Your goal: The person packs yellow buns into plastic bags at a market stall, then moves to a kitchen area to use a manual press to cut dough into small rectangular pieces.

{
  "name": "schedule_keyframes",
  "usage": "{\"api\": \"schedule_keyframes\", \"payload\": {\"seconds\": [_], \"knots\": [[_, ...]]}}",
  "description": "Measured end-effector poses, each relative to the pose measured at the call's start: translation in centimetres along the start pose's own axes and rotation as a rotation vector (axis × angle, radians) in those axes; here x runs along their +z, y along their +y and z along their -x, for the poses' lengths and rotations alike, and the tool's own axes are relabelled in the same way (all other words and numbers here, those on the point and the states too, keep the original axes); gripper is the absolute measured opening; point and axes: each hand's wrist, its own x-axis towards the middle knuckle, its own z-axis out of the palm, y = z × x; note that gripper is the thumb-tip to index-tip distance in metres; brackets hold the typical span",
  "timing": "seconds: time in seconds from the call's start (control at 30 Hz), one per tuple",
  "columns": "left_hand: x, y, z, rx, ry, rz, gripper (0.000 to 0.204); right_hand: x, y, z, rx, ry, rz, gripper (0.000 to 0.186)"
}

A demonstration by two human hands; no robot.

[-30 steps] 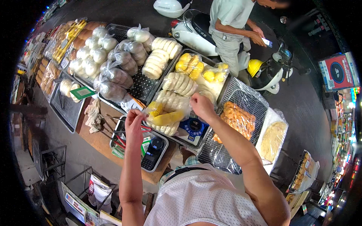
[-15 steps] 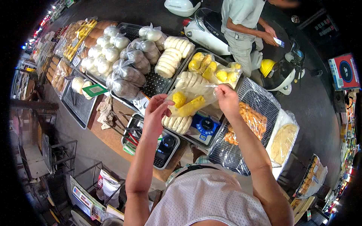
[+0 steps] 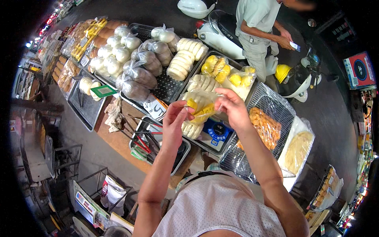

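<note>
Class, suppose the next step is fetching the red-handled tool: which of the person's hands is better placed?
Probably the left hand: the red-handled tool lies left of its forearm. The right hand is farther, with that forearm between. Both hold a clear bag of yellow food, so neither is free.

Remotely I watch a street food stall (image 3: 118, 147): bagged buns (image 3: 122, 55) on a black tray (image 3: 170, 85) at left, fried food (image 3: 265, 128) on a wire rack (image 3: 276, 98) at right, a scooter (image 3: 219, 37) on the far side.
</note>
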Motion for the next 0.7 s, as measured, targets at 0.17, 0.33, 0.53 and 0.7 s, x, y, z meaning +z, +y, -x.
{"api": "schedule_keyframes", "payload": {"seconds": [0.17,0.33,0.53,0.7], "knots": [[0.7,0.3,0.9,-0.149,0.093,-0.085,0.034,6.5,-1.4,2.5,-0.241,-0.318,0.794,0.055],[-0.2,0.5,1.1,-0.22,0.079,0.023,0.041,8.3,3.0,0.2,-0.29,-0.338,0.628,0.055],[-2.1,1.7,1.6,-0.287,0.049,0.05,0.047,8.5,3.7,-1.2,0.046,-0.468,0.147,0.044],[-6.1,0.0,0.7,-0.296,0.154,-0.126,0.048,7.8,3.2,-1.0,-0.2,-0.337,0.645,0.032]]}}
